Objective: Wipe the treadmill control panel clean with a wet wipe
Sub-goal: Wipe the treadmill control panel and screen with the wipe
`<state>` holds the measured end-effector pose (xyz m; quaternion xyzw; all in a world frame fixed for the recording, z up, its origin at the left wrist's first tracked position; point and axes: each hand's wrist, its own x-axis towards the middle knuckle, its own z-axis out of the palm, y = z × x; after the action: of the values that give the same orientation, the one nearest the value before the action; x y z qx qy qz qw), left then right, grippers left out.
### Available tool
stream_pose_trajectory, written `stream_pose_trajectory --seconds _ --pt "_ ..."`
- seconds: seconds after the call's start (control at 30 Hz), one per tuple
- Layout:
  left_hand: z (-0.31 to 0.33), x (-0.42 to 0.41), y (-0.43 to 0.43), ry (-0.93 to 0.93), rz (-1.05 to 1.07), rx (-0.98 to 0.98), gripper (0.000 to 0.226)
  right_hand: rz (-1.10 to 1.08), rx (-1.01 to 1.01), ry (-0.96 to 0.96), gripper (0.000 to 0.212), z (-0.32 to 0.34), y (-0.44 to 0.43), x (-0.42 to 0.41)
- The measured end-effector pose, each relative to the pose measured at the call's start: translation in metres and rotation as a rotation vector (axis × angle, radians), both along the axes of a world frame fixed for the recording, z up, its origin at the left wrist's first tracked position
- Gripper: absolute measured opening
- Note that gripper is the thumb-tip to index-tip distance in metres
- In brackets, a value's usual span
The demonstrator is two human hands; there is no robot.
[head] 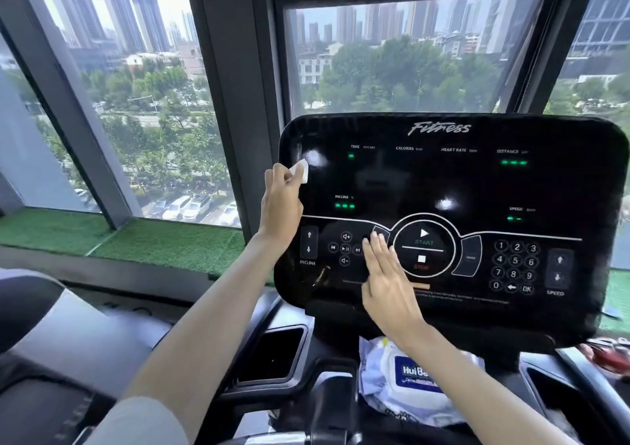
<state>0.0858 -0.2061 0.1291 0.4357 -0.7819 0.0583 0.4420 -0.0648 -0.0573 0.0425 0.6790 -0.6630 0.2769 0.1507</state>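
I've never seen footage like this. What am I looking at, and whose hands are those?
No robot here: the camera sits on a person's head, so you see their own hands. The black board is a treadmill control panel with lit readouts and buttons. The left hand holds a white wet wipe against its upper left corner. The right hand lies flat beside the START button, holding nothing. A pack of wet wipes lies below the panel.

The glossy black control panel [426, 178] faces me, green readouts lit, white button marks along its lower half. The small folded white wet wipe [300, 171] sits against its upper left corner, pinched in my left hand [281, 202].
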Motion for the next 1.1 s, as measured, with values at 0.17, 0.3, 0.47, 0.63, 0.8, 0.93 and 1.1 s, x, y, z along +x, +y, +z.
stream_pose_trajectory --seconds 0.17,0.3,0.47,0.63,0.8,0.93,1.1 --pt "-0.051 0.018 0.018 -0.095 -0.019 0.038 0.064 0.017 0.023 0.014 0.065 -0.029 0.011 0.011" --pt "-0.089 0.029 0.044 -0.101 -0.02 0.156 0.051 0.074 0.055 0.025 0.066 -0.04 0.019 0.018" --pt "-0.126 0.047 0.066 -0.239 -0.036 0.189 0.068 0.074 0.093 -0.013 0.065 -0.048 0.024 0.023" --pt "-0.143 0.062 0.085 -0.382 -0.05 0.206 0.063 0.078 0.099 0.004 0.063 -0.049 0.029 0.03" --pt "-0.14 0.066 0.084 -0.367 -0.119 0.326 0.044 0.102 0.101 -0.007 0.057 -0.052 0.031 0.036" --pt "-0.106 0.083 0.081 -0.168 -0.299 0.54 0.015 0.157 0.095 -0.07 0.046 -0.052 0.033 0.039" --pt "-0.103 0.08 0.07 0.18 0.014 0.407 0.018 0.132 0.122 -0.114 0.043 -0.044 0.03 0.037"
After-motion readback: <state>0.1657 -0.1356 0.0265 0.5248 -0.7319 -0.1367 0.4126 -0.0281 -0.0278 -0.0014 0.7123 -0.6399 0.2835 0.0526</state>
